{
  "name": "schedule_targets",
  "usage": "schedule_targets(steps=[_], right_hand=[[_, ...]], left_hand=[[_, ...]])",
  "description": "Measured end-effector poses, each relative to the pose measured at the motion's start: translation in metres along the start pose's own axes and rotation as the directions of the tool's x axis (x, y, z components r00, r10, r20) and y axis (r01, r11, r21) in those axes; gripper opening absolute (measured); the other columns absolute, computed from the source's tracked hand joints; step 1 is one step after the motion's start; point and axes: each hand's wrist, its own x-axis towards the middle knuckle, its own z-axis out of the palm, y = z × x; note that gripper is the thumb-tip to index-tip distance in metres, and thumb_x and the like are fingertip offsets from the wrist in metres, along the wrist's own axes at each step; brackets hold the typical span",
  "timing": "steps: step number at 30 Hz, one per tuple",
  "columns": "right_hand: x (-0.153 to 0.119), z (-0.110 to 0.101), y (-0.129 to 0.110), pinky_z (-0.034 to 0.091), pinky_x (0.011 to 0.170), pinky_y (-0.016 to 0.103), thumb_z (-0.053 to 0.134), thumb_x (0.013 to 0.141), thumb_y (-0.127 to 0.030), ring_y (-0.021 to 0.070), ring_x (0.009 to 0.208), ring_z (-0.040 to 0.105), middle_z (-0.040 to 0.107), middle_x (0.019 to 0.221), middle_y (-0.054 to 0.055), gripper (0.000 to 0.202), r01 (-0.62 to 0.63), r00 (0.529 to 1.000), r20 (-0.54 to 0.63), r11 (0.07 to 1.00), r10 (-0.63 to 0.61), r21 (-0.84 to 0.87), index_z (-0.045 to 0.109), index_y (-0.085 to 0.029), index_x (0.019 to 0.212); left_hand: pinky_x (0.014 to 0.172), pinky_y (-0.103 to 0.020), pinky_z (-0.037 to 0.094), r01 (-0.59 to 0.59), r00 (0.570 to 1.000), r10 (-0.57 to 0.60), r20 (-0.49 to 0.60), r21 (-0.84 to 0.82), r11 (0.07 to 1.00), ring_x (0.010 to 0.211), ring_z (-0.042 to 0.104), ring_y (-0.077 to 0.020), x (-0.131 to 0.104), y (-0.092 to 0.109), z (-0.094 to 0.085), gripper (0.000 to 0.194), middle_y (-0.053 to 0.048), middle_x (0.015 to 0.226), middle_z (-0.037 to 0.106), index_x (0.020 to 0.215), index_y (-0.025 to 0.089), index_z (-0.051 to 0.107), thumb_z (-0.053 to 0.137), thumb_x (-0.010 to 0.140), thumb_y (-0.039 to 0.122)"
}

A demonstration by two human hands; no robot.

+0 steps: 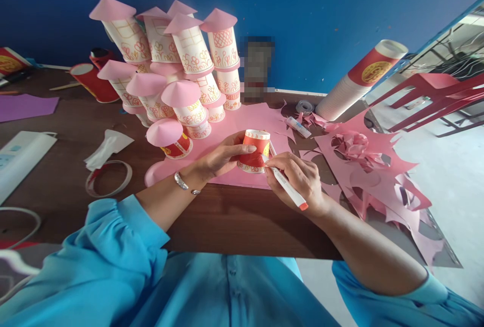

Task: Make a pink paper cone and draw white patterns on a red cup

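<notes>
My left hand (227, 153) is closed around the side of a red and white paper cup (254, 158), holding it above pink paper (242, 120). The cup carries small drawn marks along its white bands. In my right hand (297, 178) is a white marker pen (288, 188) with an orange-red end, its other end against or very close to the cup's side. Left of the cup stands a red cup tower (177, 146) with a pink cone roof. Behind it, several white cup towers (192, 49) with pink cones bear flower drawings.
Pink paper scraps (370, 165) cover the table's right side, near a glue stick (298, 127) and a tall leaning stack of cups (355, 82). A tape roll (109, 163), crumpled white tissue (108, 149) and a white power strip (22, 158) lie left. A blue wall (302, 9) rises behind.
</notes>
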Motion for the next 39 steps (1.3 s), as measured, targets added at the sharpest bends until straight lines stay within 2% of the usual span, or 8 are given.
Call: schedule_targets(steps=[11, 17, 27, 39], right_hand=[[0.0013, -0.0054, -0.0022, 0.058, 0.059, 0.025, 0.066, 0.101, -0.008, 0.0149, 0.065, 0.076, 0.080, 0.081, -0.002, 0.017, -0.002, 1.000, 0.001, 0.997, 0.002, 0.072, 0.066, -0.025, 0.105], [0.0038, -0.0072, -0.0014, 0.059, 0.061, 0.024, 0.066, 0.104, -0.009, 0.0146, 0.068, 0.079, 0.081, 0.083, -0.001, 0.015, 0.008, 1.000, -0.003, 0.999, -0.008, 0.032, 0.065, -0.024, 0.104], [0.0023, -0.0059, -0.0002, 0.059, 0.061, 0.023, 0.068, 0.102, -0.009, 0.0149, 0.069, 0.080, 0.083, 0.085, -0.001, 0.017, -0.002, 1.000, -0.007, 1.000, 0.002, 0.028, 0.065, -0.025, 0.107], [0.0024, -0.0052, 0.0003, 0.058, 0.061, 0.024, 0.067, 0.103, -0.009, 0.0147, 0.068, 0.079, 0.082, 0.084, -0.001, 0.016, 0.001, 1.000, -0.004, 1.000, -0.001, 0.031, 0.066, -0.024, 0.106]], left_hand=[[0.102, -0.044, 0.064, -0.077, 0.992, 0.073, 0.100, 0.038, 0.996, 0.118, 0.081, -0.0324, 0.0018, -0.0009, -0.0025, 0.043, -0.017, 0.130, 0.084, 0.138, 0.020, 0.080, 0.082, 0.100, 0.040], [0.108, -0.046, 0.063, -0.066, 0.990, 0.061, 0.123, 0.039, 0.997, 0.125, 0.079, -0.0326, 0.0003, 0.0003, -0.0006, 0.045, -0.018, 0.141, 0.080, 0.146, 0.020, 0.076, 0.077, 0.104, 0.038], [0.109, -0.043, 0.062, -0.064, 0.994, 0.063, 0.089, 0.001, 0.998, 0.128, 0.078, -0.0318, 0.0011, -0.0046, -0.0051, 0.044, -0.016, 0.138, 0.081, 0.141, 0.021, 0.078, 0.083, 0.101, 0.037], [0.107, -0.041, 0.064, -0.046, 0.994, 0.047, 0.094, -0.013, 0.999, 0.120, 0.079, -0.0281, 0.0004, -0.0035, -0.0037, 0.046, -0.014, 0.133, 0.083, 0.142, 0.022, 0.078, 0.085, 0.099, 0.037]])
